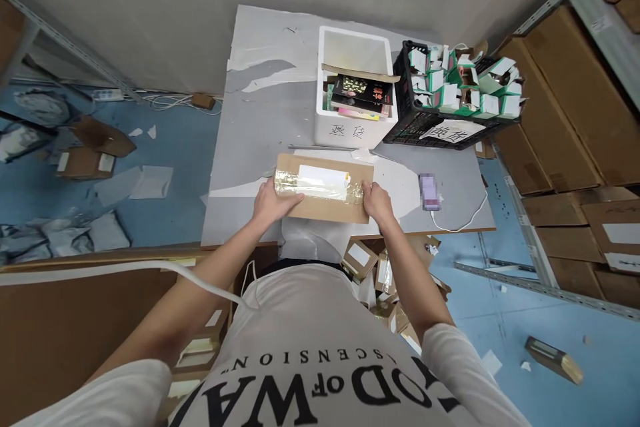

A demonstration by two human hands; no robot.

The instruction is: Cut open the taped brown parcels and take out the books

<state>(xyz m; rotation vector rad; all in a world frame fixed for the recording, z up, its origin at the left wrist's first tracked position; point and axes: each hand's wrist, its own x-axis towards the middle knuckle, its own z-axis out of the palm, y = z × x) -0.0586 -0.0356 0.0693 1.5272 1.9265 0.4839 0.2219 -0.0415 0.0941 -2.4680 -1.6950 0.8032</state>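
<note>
A flat brown cardboard box (327, 210) is held level between my two hands, over the near part of the table. Shiny clear tape runs lengthwise across its top, over a white label (323, 182). My left hand (274, 201) grips the box's left end, with the thumb lying on the top face. At the opposite end, my right hand (376, 201) is closed on the right edge. The fingers under the box are hidden. Whether the box touches the table, I cannot tell.
On the table (265, 127) stand a white foam box (357, 130) holding books and a black crate (425, 127) full of small white-and-green boxes. A phone (429, 191) with a white cable lies to the right. Several cartons (360, 257) are piled below the table's front edge.
</note>
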